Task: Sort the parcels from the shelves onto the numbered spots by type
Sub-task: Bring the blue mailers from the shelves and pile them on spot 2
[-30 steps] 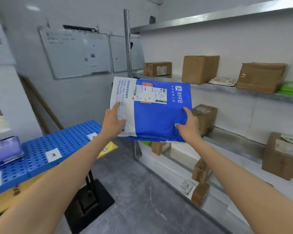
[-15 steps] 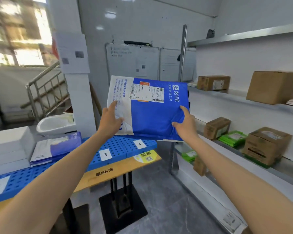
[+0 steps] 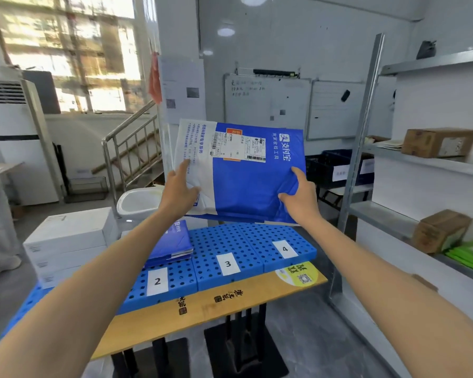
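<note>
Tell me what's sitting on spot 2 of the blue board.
A small stack of blue mailers lies just behind the 2 label. The left forearm covers the stack's left edge, and how many mailers it holds cannot be counted.

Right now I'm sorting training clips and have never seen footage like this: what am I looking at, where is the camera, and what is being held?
There is no machine here. A person wears one wide-angle camera on the head, so you see their own two arms reaching forward. The left hand and right hand grip a blue and white mailer near its lower corners, holding it up above a table. On the table lies a blue perforated board with paper labels 2, 3 and 4. A stack of similar blue mailers lies behind label 2, and white boxes stand to its left. On the right, metal shelves carry cardboard boxes and green packets.
</note>
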